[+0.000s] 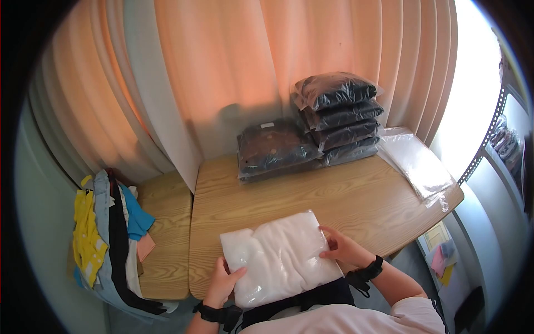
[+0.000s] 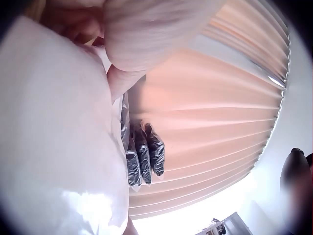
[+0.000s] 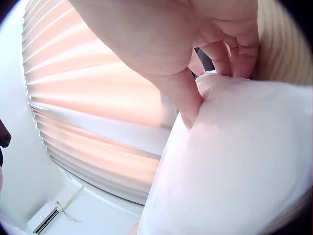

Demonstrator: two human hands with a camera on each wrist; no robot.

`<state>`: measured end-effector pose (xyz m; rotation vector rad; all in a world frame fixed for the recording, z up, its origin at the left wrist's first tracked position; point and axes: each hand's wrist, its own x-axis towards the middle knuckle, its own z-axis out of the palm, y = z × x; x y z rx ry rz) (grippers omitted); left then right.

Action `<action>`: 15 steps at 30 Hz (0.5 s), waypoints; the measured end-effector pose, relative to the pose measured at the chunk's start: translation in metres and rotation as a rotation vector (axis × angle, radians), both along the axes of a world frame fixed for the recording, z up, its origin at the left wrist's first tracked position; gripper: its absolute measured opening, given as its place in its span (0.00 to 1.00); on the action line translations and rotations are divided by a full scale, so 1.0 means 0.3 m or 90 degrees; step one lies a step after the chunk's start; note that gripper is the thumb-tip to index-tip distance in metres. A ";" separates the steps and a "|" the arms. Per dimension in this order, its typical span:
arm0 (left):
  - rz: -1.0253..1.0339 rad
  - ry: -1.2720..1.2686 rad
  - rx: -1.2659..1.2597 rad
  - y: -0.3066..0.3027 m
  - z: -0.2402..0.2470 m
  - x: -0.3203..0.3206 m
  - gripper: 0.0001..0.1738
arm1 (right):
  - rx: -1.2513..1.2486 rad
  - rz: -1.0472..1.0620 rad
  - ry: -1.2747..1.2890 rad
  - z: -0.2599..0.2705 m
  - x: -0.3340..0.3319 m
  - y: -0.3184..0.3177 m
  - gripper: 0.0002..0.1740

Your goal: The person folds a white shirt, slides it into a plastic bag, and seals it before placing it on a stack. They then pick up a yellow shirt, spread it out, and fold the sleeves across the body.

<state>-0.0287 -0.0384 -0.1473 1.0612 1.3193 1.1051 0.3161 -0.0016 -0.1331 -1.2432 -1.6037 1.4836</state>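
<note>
A clear plastic bag (image 1: 281,256) with folded white cloth inside lies at the near edge of the table, tilted toward the body. My left hand (image 1: 222,283) grips its left side, thumb on the upper face and fingers underneath. On the opposite side, my right hand (image 1: 346,249) pinches the edge between thumb and fingers. In the left wrist view the bag's shiny surface (image 2: 54,137) fills the left part, beside the hand (image 2: 146,34). The right wrist view shows the thumb of the right hand (image 3: 195,49) pressed on the white bag (image 3: 239,156).
Bagged dark garments (image 1: 342,119) stand stacked at the back of the wooden table (image 1: 222,200), with another dark bagged pile (image 1: 278,147) beside them. Flat clear bags (image 1: 417,164) lie at the right. Loose clothes (image 1: 100,239) hang over a side table at left. Curtains (image 1: 222,67) hang behind.
</note>
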 end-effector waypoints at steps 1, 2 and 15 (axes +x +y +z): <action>0.001 0.002 -0.004 -0.001 0.001 0.005 0.29 | -0.004 0.001 0.002 -0.006 -0.003 -0.003 0.42; 0.010 -0.010 0.006 0.000 0.005 0.011 0.29 | 0.006 -0.020 0.021 -0.013 -0.007 -0.007 0.41; -0.030 -0.154 -0.050 0.055 -0.008 0.046 0.27 | 0.160 0.245 -0.145 0.181 0.045 -0.248 0.12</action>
